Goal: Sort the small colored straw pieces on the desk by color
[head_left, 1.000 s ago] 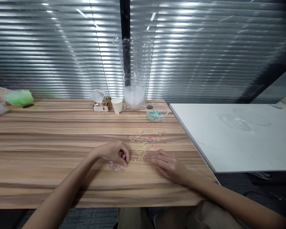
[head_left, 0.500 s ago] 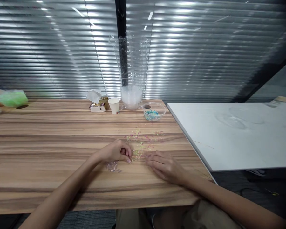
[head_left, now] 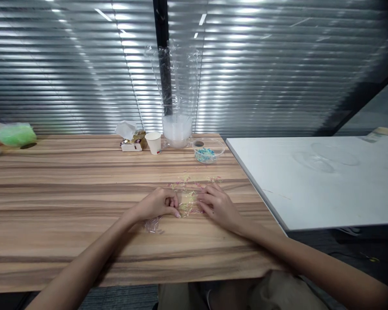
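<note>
Small, thin, tube-shaped pieces in yellow, green and pink lie scattered on the wooden table between my hands. My left hand rests at their left side, fingers curled and thumb tip near the wood; what its fingers hold, if anything, is too small to make out. Just below it sits a separate little pile of pale pinkish clear tubes. On the right, my right hand reaches over the scatter, with its fingers stretched and its fingertips touching down among the pieces.
Behind the pieces stands a clear bowl holding blue and green bits. Left of it are stacked plastic bowls in a clear bag, a paper cup and a tissue pack. A white table adjoins on the right.
My right hand has moved up and away from me over the scattered pieces. My left hand has barely shifted, its thumb a little higher.
</note>
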{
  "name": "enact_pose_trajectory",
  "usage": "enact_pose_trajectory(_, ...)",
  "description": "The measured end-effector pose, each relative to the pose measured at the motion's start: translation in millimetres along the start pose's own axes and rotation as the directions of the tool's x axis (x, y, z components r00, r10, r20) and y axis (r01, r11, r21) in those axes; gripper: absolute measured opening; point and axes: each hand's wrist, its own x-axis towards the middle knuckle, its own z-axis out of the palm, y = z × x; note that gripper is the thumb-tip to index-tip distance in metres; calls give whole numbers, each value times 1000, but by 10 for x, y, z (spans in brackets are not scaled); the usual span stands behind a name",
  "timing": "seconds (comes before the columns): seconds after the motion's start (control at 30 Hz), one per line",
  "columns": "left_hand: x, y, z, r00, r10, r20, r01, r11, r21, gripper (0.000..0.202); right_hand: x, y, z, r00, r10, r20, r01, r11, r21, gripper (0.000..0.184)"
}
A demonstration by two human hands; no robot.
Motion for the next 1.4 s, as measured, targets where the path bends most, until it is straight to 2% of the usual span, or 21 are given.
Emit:
enact_pose_trajectory(0.27, 6, 28, -3, 1000, -9, -27, 10, 999, 36, 32, 36, 66, 34, 997, 72, 36, -73, 996, 51, 9)
enact_pose_trajectory(0.7, 10, -36, -39, 997, 27, 72, -32, 997, 69, 20, 25, 73, 58, 995, 83, 53, -86, 994, 72, 8)
enact_pose_trajectory(1.07, 1, -51, -45, 995, 63, 79, -72, 990, 124, 27, 54, 11, -12, 989, 84, 124, -94, 993, 71, 10)
enact_pose_trajectory(1.27, -20, -171, -155, 986, 101, 134, -114, 989, 92, 23, 19, 28, -11, 996, 43, 77, -49, 995, 82, 12)
enact_pose_trajectory(1.4, -61, -219, -249, 978, 48, 205, -67, 994, 86, 21, 17, -50, -26, 1000, -28, -6, 28, 998, 60, 14)
